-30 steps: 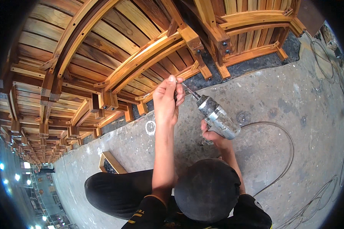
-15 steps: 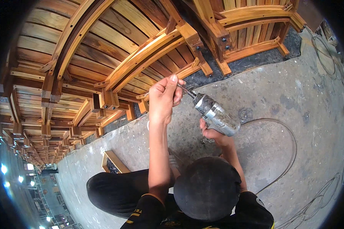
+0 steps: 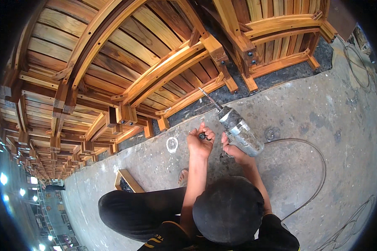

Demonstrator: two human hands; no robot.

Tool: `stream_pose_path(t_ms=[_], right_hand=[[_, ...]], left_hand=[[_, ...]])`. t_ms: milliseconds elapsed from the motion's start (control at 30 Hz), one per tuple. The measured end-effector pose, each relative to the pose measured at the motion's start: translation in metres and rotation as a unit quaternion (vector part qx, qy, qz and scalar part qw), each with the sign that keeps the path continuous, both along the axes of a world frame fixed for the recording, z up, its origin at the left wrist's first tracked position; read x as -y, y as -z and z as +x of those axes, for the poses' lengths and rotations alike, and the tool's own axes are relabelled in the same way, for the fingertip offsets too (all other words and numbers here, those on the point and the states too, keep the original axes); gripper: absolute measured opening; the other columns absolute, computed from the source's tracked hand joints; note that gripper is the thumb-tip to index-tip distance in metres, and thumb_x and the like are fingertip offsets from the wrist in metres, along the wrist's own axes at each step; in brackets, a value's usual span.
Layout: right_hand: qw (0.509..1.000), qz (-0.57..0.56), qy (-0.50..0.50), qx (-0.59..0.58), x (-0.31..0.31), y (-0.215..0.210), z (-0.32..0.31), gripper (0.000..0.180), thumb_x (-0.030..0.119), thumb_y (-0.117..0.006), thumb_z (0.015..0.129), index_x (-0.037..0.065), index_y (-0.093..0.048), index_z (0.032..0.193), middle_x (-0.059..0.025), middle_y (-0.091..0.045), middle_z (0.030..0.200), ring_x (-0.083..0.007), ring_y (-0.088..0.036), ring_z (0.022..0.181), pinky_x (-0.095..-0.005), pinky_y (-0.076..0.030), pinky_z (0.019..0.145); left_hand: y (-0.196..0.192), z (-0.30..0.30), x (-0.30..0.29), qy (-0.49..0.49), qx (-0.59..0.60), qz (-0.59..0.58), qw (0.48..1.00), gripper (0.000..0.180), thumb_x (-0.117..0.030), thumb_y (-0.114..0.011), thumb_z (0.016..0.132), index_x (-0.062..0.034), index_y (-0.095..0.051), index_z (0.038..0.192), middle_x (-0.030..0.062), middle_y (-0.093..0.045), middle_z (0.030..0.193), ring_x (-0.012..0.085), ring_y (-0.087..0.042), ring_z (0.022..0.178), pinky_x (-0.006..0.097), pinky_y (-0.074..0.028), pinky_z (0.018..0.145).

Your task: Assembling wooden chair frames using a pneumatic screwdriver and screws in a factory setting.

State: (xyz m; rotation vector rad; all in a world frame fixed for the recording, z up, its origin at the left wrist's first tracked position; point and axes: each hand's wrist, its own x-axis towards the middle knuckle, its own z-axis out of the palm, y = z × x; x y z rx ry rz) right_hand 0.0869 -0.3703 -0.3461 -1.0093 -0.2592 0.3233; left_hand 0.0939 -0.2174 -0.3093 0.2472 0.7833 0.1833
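My right hand point(image 3: 238, 154) grips the handle of a scuffed silver air driver point(image 3: 241, 130). A long thin bit point(image 3: 210, 99) sticks out of it toward the upper left, its tip appearing over a lower rail of the wooden furniture; whether it touches cannot be told. Just left of the driver, my left hand point(image 3: 200, 144) is turned palm up, fingers curled around small black round pieces point(image 3: 202, 136). Their exact kind is too small to make out. Above both hands stands slatted wooden furniture point(image 3: 167, 94) with curved braces and dark bolts in its leg blocks.
A wooden box point(image 3: 130, 180) with dark small parts sits on the concrete floor by my bent knee point(image 3: 134, 211). An air hose point(image 3: 322, 167) loops right of the driver. More cables lie at the right. Similar wooden pieces point(image 3: 50, 144) run in a row to the far left.
My left hand has left the driver's bit and come down toward me, turning palm up with black pieces showing. The driver has stayed nearly in place, its bit now uncovered.
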Motion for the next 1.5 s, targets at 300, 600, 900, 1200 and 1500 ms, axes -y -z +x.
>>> stream_pose_path(t_ms=[300,600,900,1200,1500], right_hand=[[0.999,0.003,0.018,0.037,0.007,-0.006,-0.003,0.02,0.0,-0.062,0.071,0.003,-0.062,0.091,-0.0024,-0.062,0.087,-0.0126,-0.058,0.08,-0.0267,-0.046,0.072],[0.999,0.02,-0.027,0.006,0.013,-0.017,-0.011,0.015,0.003,-0.06,0.07,0.005,-0.055,0.084,-0.0014,-0.054,0.084,-0.0101,-0.05,0.074,-0.0258,-0.041,0.066],[0.998,-0.032,0.003,0.051,0.014,-0.016,-0.014,0.018,0.001,-0.06,0.069,0.004,-0.057,0.085,0.0002,-0.055,0.081,-0.0094,-0.049,0.073,-0.0261,-0.042,0.066],[0.998,-0.047,0.018,0.033,0.011,-0.014,-0.017,0.018,0.001,-0.061,0.068,0.003,-0.059,0.087,-0.0009,-0.057,0.081,-0.0101,-0.052,0.075,-0.026,-0.043,0.067],[0.997,-0.057,-0.012,0.04,0.012,-0.019,-0.02,0.022,-0.003,-0.06,0.07,-0.001,-0.061,0.091,-0.0055,-0.061,0.088,-0.0141,-0.058,0.082,-0.0289,-0.047,0.071]], left_hand=[[-0.005,0.013,-0.039,0.109,0.125,0.166,0.972,0.021,-0.01,-0.04,0.097,0.0044,-0.05,0.108,0.0073,-0.05,0.083,0.0123,-0.041,0.063,0.024,-0.036,0.053],[-0.082,0.028,-0.028,0.175,0.184,0.24,0.937,0.029,-0.008,-0.047,0.094,0.0082,-0.05,0.118,0.0096,-0.056,0.089,0.0126,-0.049,0.07,0.024,-0.041,0.058],[-0.089,0.025,-0.018,0.168,0.199,0.287,0.922,0.028,-0.015,-0.051,0.095,0.0057,-0.052,0.115,0.0071,-0.054,0.089,0.0075,-0.043,0.066,0.019,-0.037,0.054],[-0.098,0.027,-0.017,0.199,0.198,0.327,0.902,0.034,-0.027,-0.05,0.097,0.0035,-0.052,0.112,-0.0015,-0.041,0.071,0.0061,-0.036,0.057,0.02,-0.031,0.047],[-0.115,0.027,-0.011,0.228,0.192,0.354,0.886,0.034,-0.031,-0.052,0.096,0.0015,-0.054,0.103,-0.0046,-0.034,0.064,0.0053,-0.033,0.053,0.02,-0.028,0.046]])
